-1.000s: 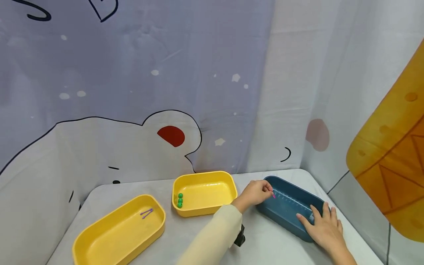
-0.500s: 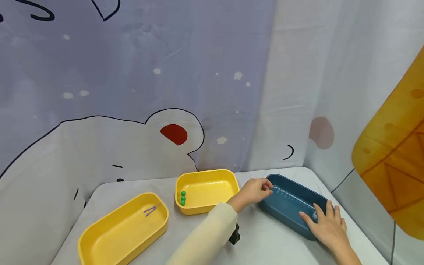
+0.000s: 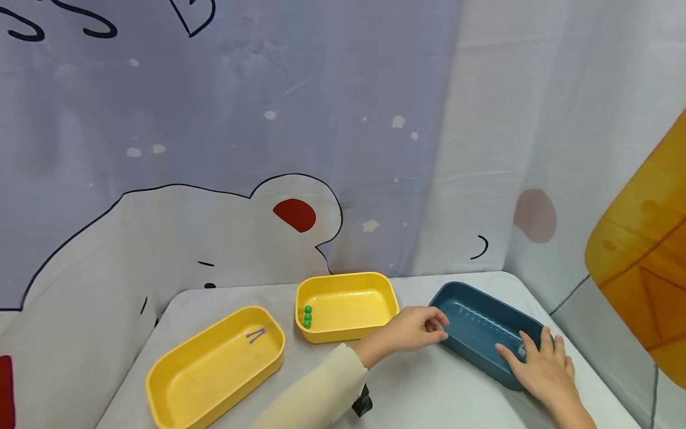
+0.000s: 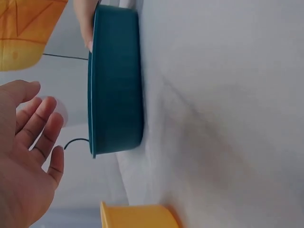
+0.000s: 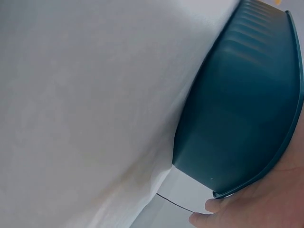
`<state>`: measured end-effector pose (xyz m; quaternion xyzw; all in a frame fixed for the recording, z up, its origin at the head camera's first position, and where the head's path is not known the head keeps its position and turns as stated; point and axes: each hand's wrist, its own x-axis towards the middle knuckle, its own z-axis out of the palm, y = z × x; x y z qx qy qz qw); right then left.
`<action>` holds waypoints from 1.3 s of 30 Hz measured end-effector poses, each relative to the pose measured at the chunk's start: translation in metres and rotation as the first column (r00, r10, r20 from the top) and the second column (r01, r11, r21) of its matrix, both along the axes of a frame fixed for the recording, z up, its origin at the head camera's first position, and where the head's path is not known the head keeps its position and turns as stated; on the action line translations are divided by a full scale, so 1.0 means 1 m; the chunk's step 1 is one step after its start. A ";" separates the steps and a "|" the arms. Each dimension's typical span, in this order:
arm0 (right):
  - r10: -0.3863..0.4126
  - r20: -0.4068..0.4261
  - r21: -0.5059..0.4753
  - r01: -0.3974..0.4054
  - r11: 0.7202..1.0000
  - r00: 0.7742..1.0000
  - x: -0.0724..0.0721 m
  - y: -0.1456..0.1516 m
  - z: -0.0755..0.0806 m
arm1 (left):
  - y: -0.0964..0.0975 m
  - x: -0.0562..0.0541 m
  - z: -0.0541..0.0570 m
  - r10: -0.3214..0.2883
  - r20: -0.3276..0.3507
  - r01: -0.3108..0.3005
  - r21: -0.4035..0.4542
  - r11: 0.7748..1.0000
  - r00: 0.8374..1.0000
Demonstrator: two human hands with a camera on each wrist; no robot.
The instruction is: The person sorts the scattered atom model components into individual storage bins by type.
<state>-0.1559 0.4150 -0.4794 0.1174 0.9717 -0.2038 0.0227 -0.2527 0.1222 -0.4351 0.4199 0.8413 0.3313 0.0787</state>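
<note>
My left hand (image 3: 415,329) hovers beside the left end of a dark blue tray (image 3: 482,333), fingers loosely curved and holding nothing. The left wrist view shows that palm and its bent fingers (image 4: 40,126) apart from the tray wall. Over the tray's right end rests my right hand (image 3: 546,369), fingers spread across the rim, thumb reaching over the near side. In the right wrist view the hand (image 5: 266,204) lies against the rim. A pale patch (image 3: 521,353) shows inside the tray near the thumb; I cannot tell whether it is a reflection.
A small yellow tray (image 3: 348,276) at the back holds three green beads (image 3: 308,317) in a row. Front left, a longer yellow tray (image 3: 214,405) holds two purple cotton swabs (image 3: 256,336). All stand on a white-covered table (image 3: 418,393), with printed curtains behind.
One second ago a small pink stick showed at my left fingertips; now it is out of sight. The left hand has drawn back from over the tray and its fingers have loosened.
</note>
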 end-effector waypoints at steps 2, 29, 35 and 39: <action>0.003 0.002 0.002 -0.003 1.000 1.000 0.000 0.000 -0.001 | -0.008 0.004 -0.002 -0.015 -0.003 0.015 0.006 1.000 1.000; -0.008 0.092 -0.036 0.011 0.999 0.996 -0.005 0.004 -0.007 | -0.098 0.054 -0.011 -0.013 0.031 0.016 -0.101 0.995 0.999; 0.004 0.083 -0.027 -0.002 1.000 0.997 -0.003 0.005 -0.009 | -0.113 0.066 -0.016 -0.052 0.013 0.054 -0.134 0.990 0.999; 0.025 0.044 -0.007 -0.025 1.000 0.999 -0.003 0.006 -0.008 | -0.122 0.074 -0.018 -0.069 0.032 0.073 -0.168 0.983 0.997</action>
